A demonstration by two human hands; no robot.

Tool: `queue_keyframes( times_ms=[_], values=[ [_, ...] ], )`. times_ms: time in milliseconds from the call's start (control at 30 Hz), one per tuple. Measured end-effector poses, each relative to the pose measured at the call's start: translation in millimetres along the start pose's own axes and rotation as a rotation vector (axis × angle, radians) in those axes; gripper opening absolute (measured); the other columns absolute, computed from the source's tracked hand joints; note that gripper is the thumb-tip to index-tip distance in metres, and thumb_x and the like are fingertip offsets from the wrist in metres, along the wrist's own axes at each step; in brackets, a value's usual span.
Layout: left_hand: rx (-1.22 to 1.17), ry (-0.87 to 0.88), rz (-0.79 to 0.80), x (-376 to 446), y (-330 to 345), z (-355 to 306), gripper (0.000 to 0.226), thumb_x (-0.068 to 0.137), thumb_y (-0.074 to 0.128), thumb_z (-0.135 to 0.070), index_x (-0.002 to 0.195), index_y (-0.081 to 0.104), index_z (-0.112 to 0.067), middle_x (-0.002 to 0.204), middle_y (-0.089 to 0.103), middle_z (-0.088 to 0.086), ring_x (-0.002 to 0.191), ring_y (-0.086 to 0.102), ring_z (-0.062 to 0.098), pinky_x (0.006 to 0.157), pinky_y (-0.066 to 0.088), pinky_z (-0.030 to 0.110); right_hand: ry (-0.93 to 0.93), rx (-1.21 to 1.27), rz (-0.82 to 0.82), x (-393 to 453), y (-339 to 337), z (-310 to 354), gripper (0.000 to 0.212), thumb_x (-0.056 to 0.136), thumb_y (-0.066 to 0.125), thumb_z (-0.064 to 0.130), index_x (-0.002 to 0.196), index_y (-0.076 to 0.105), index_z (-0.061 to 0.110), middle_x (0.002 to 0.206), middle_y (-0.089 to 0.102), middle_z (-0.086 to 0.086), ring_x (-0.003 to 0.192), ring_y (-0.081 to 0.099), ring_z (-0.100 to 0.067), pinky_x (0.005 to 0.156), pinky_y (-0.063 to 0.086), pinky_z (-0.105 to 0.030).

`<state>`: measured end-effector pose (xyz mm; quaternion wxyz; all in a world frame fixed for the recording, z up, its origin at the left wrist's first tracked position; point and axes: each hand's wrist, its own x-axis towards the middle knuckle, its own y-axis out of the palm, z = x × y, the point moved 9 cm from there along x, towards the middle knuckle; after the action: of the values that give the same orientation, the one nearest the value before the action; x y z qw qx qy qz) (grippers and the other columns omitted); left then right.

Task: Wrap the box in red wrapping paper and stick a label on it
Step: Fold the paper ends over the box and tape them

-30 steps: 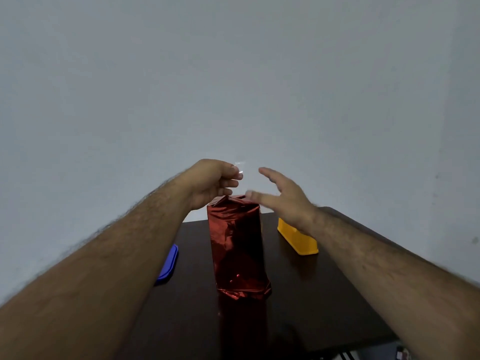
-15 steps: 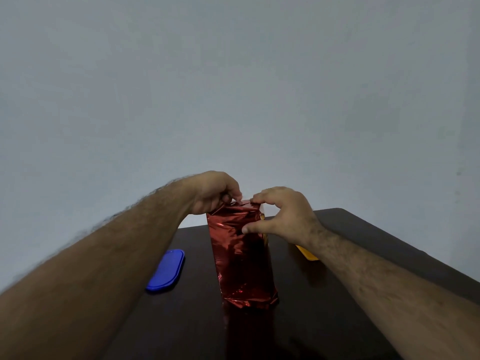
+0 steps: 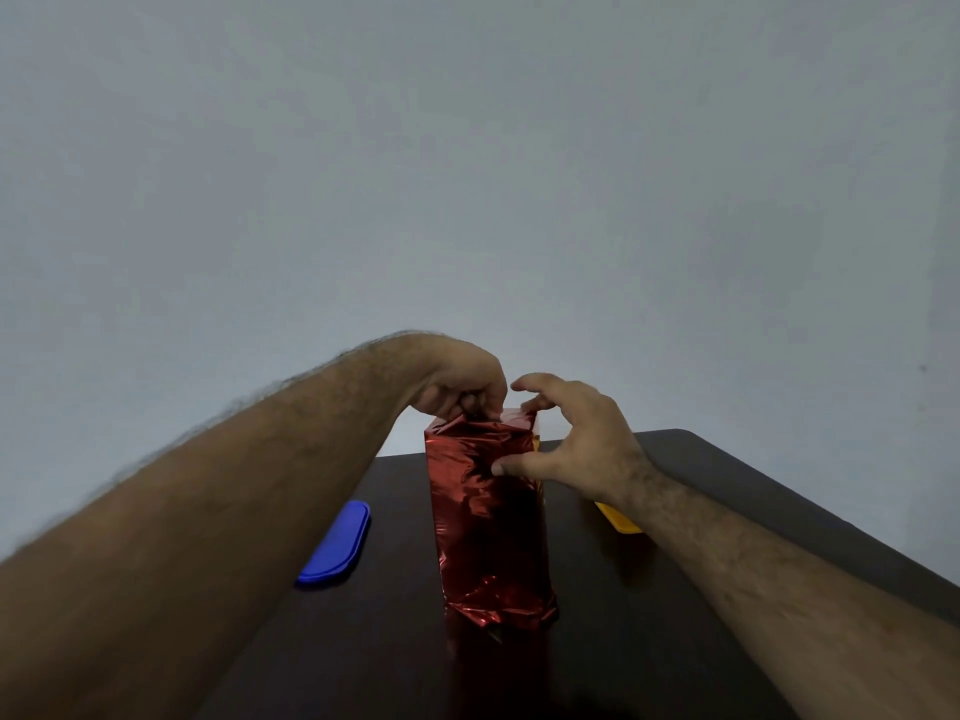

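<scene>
Table [image 3: 701,511] first: dark, with the box [image 3: 488,517] upright between my arms, its sides already sheathed in red wrapping paper [image 3: 467,491]. I judge the top folds unfinished. My left hand [image 3: 462,387] is pinched shut on the paper's top edge; my right hand [image 3: 582,449], fingers spread, only steadies the side just below that pinch. No label is visible, so labelling remains.

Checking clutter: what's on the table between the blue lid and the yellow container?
Head view: only the red-wrapped box stands between blue lid and yellow container.
</scene>
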<state>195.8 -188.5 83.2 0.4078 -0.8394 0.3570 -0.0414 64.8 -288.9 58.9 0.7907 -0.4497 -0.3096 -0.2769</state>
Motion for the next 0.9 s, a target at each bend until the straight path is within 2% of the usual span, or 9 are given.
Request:
queue_keyframes(
  times_ms=[67, 167, 267, 500, 667, 767, 833, 867, 900],
  values=[
    [0.014, -0.011, 0.002, 2.8, 1.3, -1.0, 0.021, 0.086, 0.065, -0.001, 0.070, 0.057, -0.012, 0.068, 0.048, 0.001, 0.053, 0.037, 0.010, 0.056, 0.032, 0.024, -0.019, -0.013, -0.009, 0.2, 0.6, -0.7, 0.083, 0.054, 0.097, 0.064, 0.127, 0.069, 0.039, 0.112, 0.070, 0.020, 0.111, 0.055, 0.000, 0.092, 0.040, -0.014],
    [0.061, -0.017, -0.009, 3.6, 3.4, -5.1, 0.020, 0.086, 0.065, -0.002, 0.071, 0.057, -0.012, 0.065, 0.049, 0.000, 0.053, 0.037, 0.011, 0.055, 0.032, 0.024, -0.059, -0.032, -0.016, 1.0, 1.5, -0.6, 0.066, 0.055, 0.095, 0.066, 0.110, 0.077, 0.036, 0.103, 0.071, 0.018, 0.103, 0.057, -0.001, 0.089, 0.046, -0.021],
    [0.148, -0.034, -0.039, -1.3, 4.7, -10.6, 0.016, 0.086, 0.068, -0.007, 0.074, 0.059, -0.012, 0.065, 0.052, 0.000, 0.053, 0.037, 0.012, 0.053, 0.033, 0.024, -0.069, -0.042, -0.016, 3.4, 0.9, 0.9, 0.059, 0.055, 0.096, 0.065, 0.102, 0.078, 0.035, 0.097, 0.070, 0.019, 0.100, 0.057, 0.001, 0.085, 0.042, -0.016],
    [0.299, -0.166, -0.035, -8.5, -2.3, -8.3, 0.020, 0.082, 0.077, -0.027, 0.074, 0.063, -0.015, 0.066, 0.058, -0.005, 0.050, 0.034, 0.011, 0.052, 0.029, 0.025, -0.022, -0.092, 0.036, 7.9, 0.6, 1.3, 0.061, 0.055, 0.093, 0.071, 0.104, 0.077, 0.039, 0.098, 0.068, 0.018, 0.101, 0.055, -0.001, 0.085, 0.042, -0.018],
    [0.396, -0.202, -0.091, -15.6, -23.7, 1.7, 0.047, 0.078, 0.085, -0.053, 0.083, 0.065, -0.011, 0.061, 0.049, -0.001, 0.049, 0.033, 0.014, 0.053, 0.029, 0.026, 0.002, -0.101, 0.044, 7.5, -3.1, -1.4, 0.062, 0.054, 0.091, 0.073, 0.103, 0.078, 0.037, 0.096, 0.067, 0.020, 0.101, 0.054, 0.001, 0.083, 0.040, -0.018],
    [0.318, -0.174, -0.138, -13.1, -36.9, 12.6, 0.039, 0.083, 0.086, -0.042, 0.082, 0.059, -0.014, 0.065, 0.044, -0.002, 0.050, 0.030, 0.013, 0.050, 0.027, 0.025, 0.011, -0.074, 0.050, 6.5, -2.5, -1.4, 0.061, 0.054, 0.093, 0.070, 0.104, 0.078, 0.036, 0.098, 0.067, 0.020, 0.102, 0.055, 0.001, 0.085, 0.042, -0.020],
    [0.209, -0.070, -0.199, -14.0, -38.7, 8.5, 0.040, 0.082, 0.089, -0.035, 0.097, 0.064, -0.008, 0.079, 0.046, 0.001, 0.061, 0.028, 0.017, 0.056, 0.040, 0.024, 0.031, -0.057, 0.037, 5.6, -2.4, -2.0, 0.063, 0.053, 0.093, 0.070, 0.104, 0.079, 0.036, 0.099, 0.068, 0.021, 0.104, 0.055, 0.002, 0.086, 0.043, -0.021],
    [0.159, -0.013, -0.211, -14.1, -36.0, 5.4, 0.051, 0.079, 0.092, -0.038, 0.108, 0.066, -0.005, 0.089, 0.060, 0.005, 0.067, 0.059, 0.013, 0.069, 0.053, 0.027, 0.041, -0.051, 0.032, 5.0, -2.3, -2.3, 0.063, 0.053, 0.093, 0.070, 0.105, 0.079, 0.036, 0.100, 0.068, 0.021, 0.104, 0.056, 0.002, 0.087, 0.044, -0.022],
    [0.145, 0.015, -0.219, -16.3, -31.4, 4.0, 0.066, 0.075, 0.095, -0.046, 0.117, 0.067, -0.004, 0.102, 0.067, 0.010, 0.107, 0.066, 0.019, 0.088, 0.058, 0.035, 0.050, -0.045, 0.030, 4.3, -2.0, -2.8, 0.064, 0.053, 0.094, 0.069, 0.105, 0.079, 0.036, 0.101, 0.068, 0.020, 0.104, 0.056, 0.001, 0.088, 0.045, -0.024]
  ],
)
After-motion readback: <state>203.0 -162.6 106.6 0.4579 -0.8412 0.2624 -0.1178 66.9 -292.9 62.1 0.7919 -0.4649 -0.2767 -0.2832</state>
